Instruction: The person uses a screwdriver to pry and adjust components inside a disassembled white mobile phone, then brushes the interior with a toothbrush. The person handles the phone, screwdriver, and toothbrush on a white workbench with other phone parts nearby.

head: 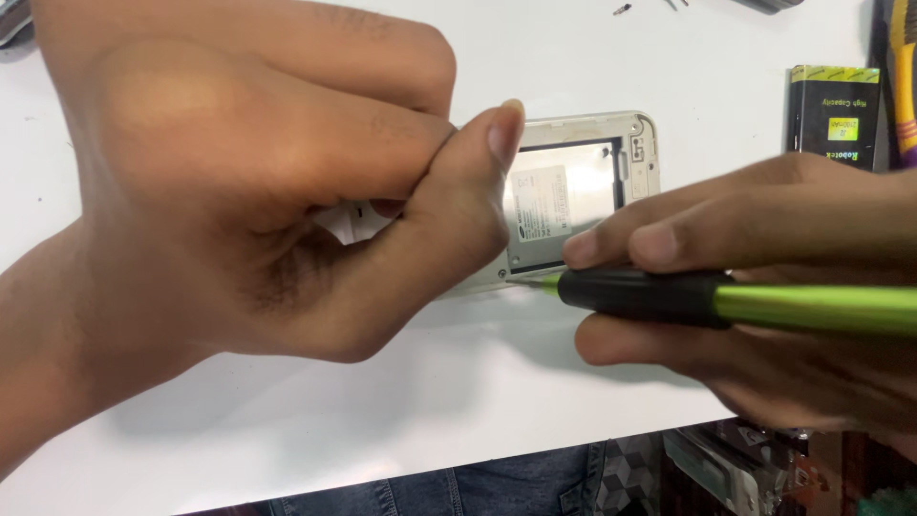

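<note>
A mobile phone [583, 191] with its back cover off lies on the white table [401, 420]; its empty battery bay with a white label faces up. My left hand [258, 182] covers the phone's left part and grips it, thumb pressed on the bay's edge. My right hand [764, 277] comes in from the right, holding a screwdriver [726, 298] with a black grip and green shaft. Its thin tip touches the phone's near edge just below the battery bay.
A black battery with a yellow label [833, 115] lies at the right rear. A small screw [622, 10] and metal bits lie at the table's far edge. A black-and-yellow tool [903, 76] sits at the far right. The table's front edge runs below my hands.
</note>
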